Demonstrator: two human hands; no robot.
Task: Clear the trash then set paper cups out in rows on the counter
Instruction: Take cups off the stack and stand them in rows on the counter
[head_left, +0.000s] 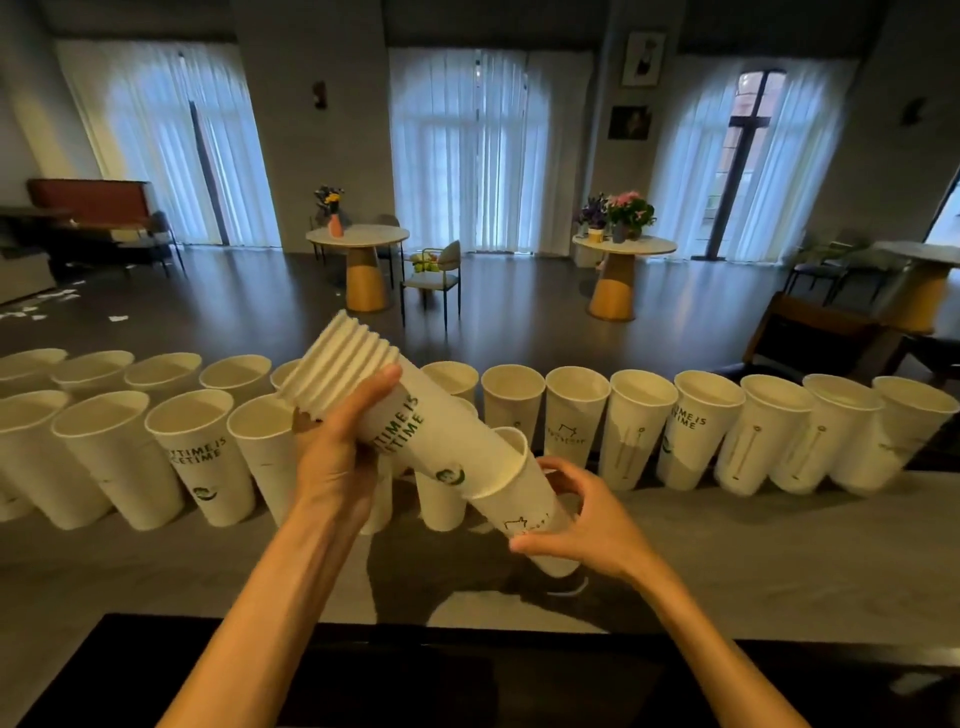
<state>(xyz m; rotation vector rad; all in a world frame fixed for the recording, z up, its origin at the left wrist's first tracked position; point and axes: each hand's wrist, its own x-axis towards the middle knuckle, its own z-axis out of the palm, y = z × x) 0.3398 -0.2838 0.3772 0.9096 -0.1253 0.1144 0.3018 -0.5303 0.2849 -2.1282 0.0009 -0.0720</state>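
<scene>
My left hand (337, 452) grips a nested stack of white paper cups (363, 384), tilted with its rims pointing up and left. My right hand (582, 525) holds a single white paper cup (519, 499) at the stack's lower end, partly slid off it, above the grey counter (727, 561). Two rows of upright white cups stand along the counter's far edge: a back row (576, 410) running the full width and a front row (192, 447) on the left half. Some cups behind my hands are hidden.
A black ledge (467, 670) runs along the counter's near side. Beyond the counter lies a room with round tables (358, 239), chairs (436, 275), flower pots and scraps of paper on the floor (47, 304) at the far left.
</scene>
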